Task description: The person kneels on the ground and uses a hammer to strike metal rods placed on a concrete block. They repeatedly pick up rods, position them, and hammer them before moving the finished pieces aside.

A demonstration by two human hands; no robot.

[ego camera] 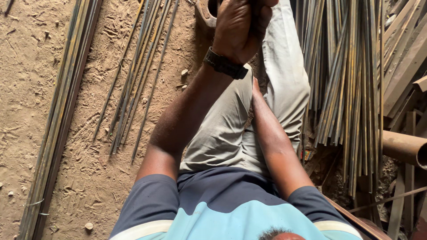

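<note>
My left hand (pixel 238 26) is closed over something unseen (right hand hidden behind it); next calls for steadying near the rods (pixel 138 75).

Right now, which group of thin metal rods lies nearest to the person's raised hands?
The dense pile of long thin metal rods right of the legs; both other bundles lie farther left on the sand.

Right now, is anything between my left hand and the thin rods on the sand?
Nothing visible blocks it. Between the left hand and the thin rods lies only sand with small stones.
</note>
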